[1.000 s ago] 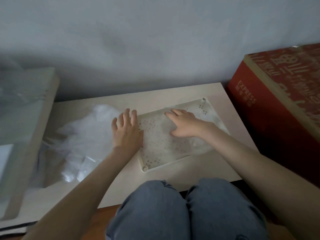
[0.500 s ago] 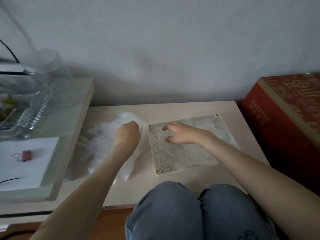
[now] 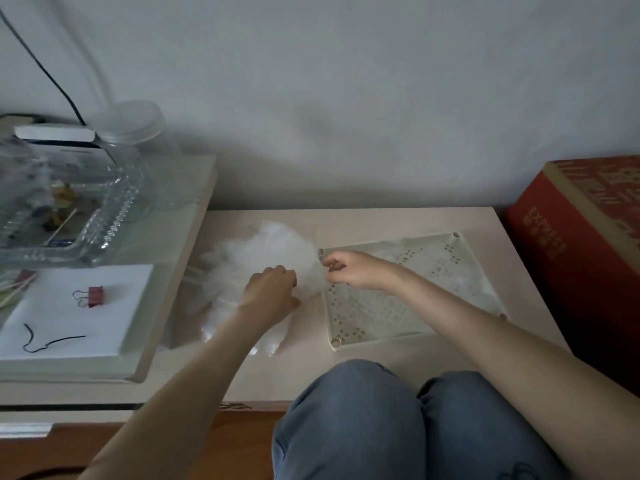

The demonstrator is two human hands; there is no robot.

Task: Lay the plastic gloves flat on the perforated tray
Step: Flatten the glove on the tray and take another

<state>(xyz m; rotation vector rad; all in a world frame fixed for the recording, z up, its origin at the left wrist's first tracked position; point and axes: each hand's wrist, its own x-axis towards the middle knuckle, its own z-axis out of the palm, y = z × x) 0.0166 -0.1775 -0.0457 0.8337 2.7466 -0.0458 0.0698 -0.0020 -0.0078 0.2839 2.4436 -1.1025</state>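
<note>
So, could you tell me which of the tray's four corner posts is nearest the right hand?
The far-left corner post, right beside the right hand and the heap of gloves; the other three stand well clear of it.

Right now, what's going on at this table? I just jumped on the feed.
A seated person is working bare-handed at a low table. The left-hand grip is curled into the pile of clear plastic gloves beside the perforated tray. The right-hand grip pinches a glove from that pile at the tray's far left corner. Some clear film already lies over the tray's right side. The pinched glove is not yet laid flat.
</note>
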